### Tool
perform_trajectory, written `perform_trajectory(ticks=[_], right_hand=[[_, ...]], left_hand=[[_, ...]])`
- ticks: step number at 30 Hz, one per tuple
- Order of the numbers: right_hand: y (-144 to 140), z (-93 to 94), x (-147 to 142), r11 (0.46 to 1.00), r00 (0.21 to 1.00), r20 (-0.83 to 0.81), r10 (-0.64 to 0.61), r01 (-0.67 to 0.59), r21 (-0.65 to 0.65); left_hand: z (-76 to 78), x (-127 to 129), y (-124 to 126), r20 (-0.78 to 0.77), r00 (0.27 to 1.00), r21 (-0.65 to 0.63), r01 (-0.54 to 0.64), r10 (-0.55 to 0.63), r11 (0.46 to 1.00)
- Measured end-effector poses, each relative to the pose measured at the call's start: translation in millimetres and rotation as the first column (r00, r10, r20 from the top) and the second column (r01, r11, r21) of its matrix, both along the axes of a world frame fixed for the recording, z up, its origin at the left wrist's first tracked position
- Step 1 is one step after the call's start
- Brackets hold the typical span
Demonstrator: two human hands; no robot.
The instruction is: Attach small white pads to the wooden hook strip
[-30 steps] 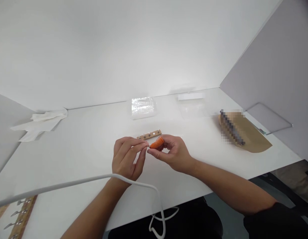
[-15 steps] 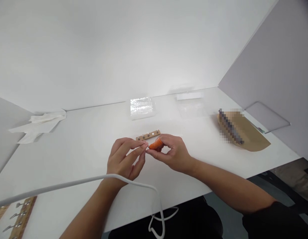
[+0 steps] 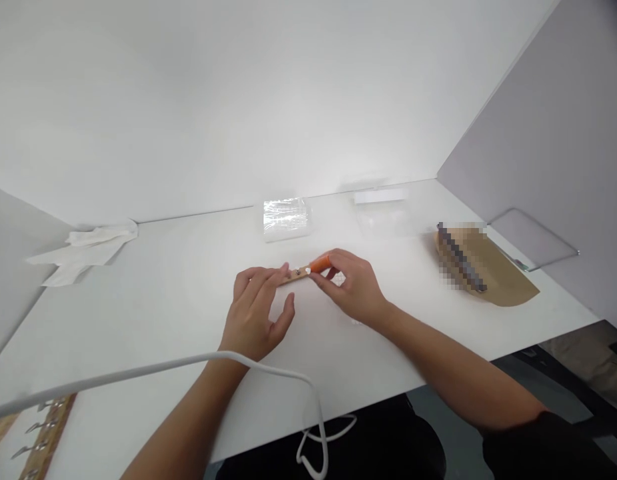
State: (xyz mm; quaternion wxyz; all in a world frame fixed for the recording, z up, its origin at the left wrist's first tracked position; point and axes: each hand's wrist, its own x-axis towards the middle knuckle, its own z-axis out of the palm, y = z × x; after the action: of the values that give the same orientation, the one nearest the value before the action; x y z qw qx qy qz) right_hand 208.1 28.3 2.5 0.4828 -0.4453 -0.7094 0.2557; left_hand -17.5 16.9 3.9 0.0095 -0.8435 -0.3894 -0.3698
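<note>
A narrow wooden strip [image 3: 297,275] with small metal fittings and a white dot lies on the table, its ends partly covered by my hands. My left hand [image 3: 256,310] rests its fingertips on the strip's left end, the thumb spread away. At the strip's right end, my right hand [image 3: 356,283] pinches thumb and index finger together. An orange cover [image 3: 319,263], like a finger cot, appears to sit on that index fingertip. Whatever is between those fingertips is too small to make out.
Behind the strip lies a clear plastic packet [image 3: 286,220], with a white-edged clear bag [image 3: 381,196] beside it. Brown paper [image 3: 508,283] is at right, white tissue [image 3: 96,247] at left. A white cable [image 3: 188,360] crosses my left forearm; a hooked wooden board [image 3: 51,433] is lower left.
Both hands have moved forward onto the strip. My left hand has parted from the right fingertips and opened its thumb; the right pinch now meets the strip's right end.
</note>
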Motion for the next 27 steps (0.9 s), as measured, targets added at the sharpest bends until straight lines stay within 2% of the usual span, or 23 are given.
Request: perform_trajectory(ticks=[2, 5, 8, 11, 21, 27], right_hand=[[10.5, -2.4, 8.0, 0.997, 0.996, 0.051, -0.07, 0.071, -0.014], [24.4, -8.8, 15.5, 0.986, 0.986, 0.09, -0.143, 0.15, -0.077], [32.9, -15.4, 15.4, 0.971, 0.984, 0.073, -0.16, 0.17, -0.17], [36.4, -18.8, 10.5, 0.965, 0.986, 0.064, -0.154, 0.164, -0.206], [44.1, -33.1, -4.1, 0.974, 0.963, 0.236, -0.133, 0.171, -0.149], [45.3, -40.0, -3.4, 0.98, 0.945, 0.307, -0.109, 0.154, -0.125]], left_hand=[[-5.9, -0.5, 1.4, -0.027, 0.999, -0.082, -0.027, 0.025, 0.996], [-13.4, -1.7, 3.9, -0.091, 0.994, -0.135, -0.076, 0.064, 0.988], [-19.4, -2.6, 6.4, -0.118, 0.986, -0.146, -0.135, 0.118, 0.98], [-25.1, -3.8, 10.1, -0.1, 0.984, -0.147, -0.163, 0.15, 0.976], [-41.1, -6.7, 23.7, -0.096, 0.985, -0.28, -0.166, 0.145, 0.945], [-42.9, -7.2, 28.0, -0.071, 0.98, -0.335, -0.199, 0.186, 0.921]])
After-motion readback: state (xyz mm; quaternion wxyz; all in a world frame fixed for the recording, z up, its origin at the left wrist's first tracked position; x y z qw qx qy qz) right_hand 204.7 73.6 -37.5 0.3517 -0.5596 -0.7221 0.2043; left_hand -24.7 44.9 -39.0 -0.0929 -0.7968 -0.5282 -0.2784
